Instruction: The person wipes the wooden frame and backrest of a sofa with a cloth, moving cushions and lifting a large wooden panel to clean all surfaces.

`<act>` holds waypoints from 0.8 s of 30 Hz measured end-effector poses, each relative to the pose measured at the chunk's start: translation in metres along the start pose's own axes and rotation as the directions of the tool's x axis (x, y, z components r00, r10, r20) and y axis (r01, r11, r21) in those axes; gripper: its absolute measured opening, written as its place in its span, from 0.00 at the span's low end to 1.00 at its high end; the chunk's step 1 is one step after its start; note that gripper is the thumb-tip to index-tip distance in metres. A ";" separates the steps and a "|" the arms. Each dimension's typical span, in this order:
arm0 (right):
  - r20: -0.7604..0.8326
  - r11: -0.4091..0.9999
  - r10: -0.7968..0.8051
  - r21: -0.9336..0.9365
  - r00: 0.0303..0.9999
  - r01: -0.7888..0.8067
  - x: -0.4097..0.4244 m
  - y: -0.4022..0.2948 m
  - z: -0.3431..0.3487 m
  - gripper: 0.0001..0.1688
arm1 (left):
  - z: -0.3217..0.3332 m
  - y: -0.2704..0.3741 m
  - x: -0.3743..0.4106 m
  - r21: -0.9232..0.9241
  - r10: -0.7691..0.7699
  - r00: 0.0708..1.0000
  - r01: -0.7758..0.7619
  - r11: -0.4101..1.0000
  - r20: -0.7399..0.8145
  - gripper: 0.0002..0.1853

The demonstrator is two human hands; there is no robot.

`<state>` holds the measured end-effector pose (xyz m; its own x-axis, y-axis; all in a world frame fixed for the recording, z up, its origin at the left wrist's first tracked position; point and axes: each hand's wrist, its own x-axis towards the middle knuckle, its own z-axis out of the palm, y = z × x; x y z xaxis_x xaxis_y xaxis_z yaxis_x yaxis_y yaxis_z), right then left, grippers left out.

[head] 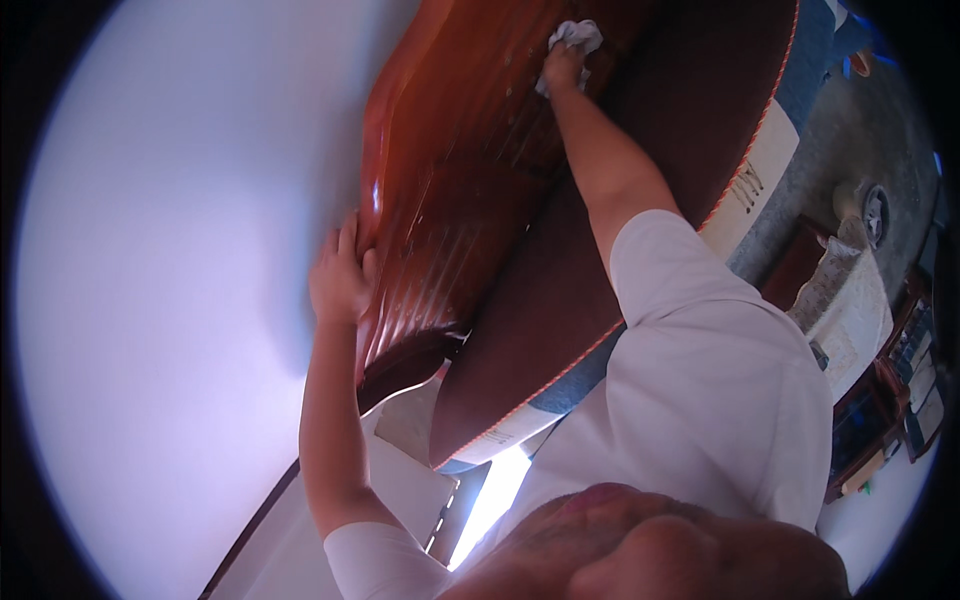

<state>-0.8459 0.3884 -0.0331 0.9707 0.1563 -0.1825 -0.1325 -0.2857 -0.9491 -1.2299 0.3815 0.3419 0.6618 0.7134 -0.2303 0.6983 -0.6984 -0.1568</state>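
Note:
My left hand (343, 281) rests on the outer edge of a reddish-brown wooden backrest (450, 202), beside the wall; its fingers are spread along the rim. Farther up, my right hand (564, 66) grips a crumpled white cloth (579, 36) against the same polished wood, which has long grooves or slats. Below the backrest lies a long dark brown cushion (532, 262) with red-orange piping and blue and cream sides. My right arm reaches across the cushion.
A pale wall (172, 225) runs along the left, close to the backrest. At the right are a grey floor (817, 150), a table with a lace-edged cover (855, 315) and dark wooden furniture (866, 420). A bright gap shows at the bottom.

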 end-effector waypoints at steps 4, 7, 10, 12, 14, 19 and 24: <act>0.014 0.998 0.064 0.001 0.998 -0.064 0.028 -0.013 -0.006 0.33 | 0.002 -0.004 -0.008 -0.046 -0.005 1.000 0.005 0.999 0.010 0.30; 0.056 0.984 0.011 -0.179 0.998 -0.001 -0.014 -0.009 -0.006 0.32 | 0.006 -0.006 -0.015 -0.047 -0.016 1.000 0.016 0.999 0.009 0.29; -0.006 0.943 0.032 -0.332 0.999 -0.032 -0.098 0.023 0.002 0.33 | 0.007 -0.004 -0.001 -0.041 -0.009 1.000 0.010 0.999 0.020 0.29; 0.095 0.938 0.134 -0.333 0.986 -0.095 -0.159 0.040 -0.002 0.31 | 0.002 -0.003 0.001 -0.013 -0.029 0.999 0.029 0.999 0.035 0.28; 0.079 0.963 0.013 -0.268 0.997 0.009 -0.207 0.038 -0.005 0.29 | 0.007 -0.013 0.000 -0.009 -0.027 0.999 0.028 1.000 0.023 0.29; 0.115 0.959 0.189 -0.236 0.975 -0.158 -0.226 0.025 -0.002 0.29 | 0.012 -0.015 -0.006 -0.035 -0.034 0.999 0.035 0.999 0.030 0.28; 0.023 0.956 0.206 -0.217 0.978 -0.196 -0.105 0.033 0.013 0.34 | 0.009 -0.008 0.001 -0.034 0.013 1.000 -0.014 0.999 -0.013 0.27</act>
<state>-0.9549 0.3748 -0.0488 0.9178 0.1156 -0.3797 -0.2734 -0.5094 -0.8159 -1.2380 0.3873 0.3342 0.6745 0.7048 -0.2196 0.6981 -0.7058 -0.1209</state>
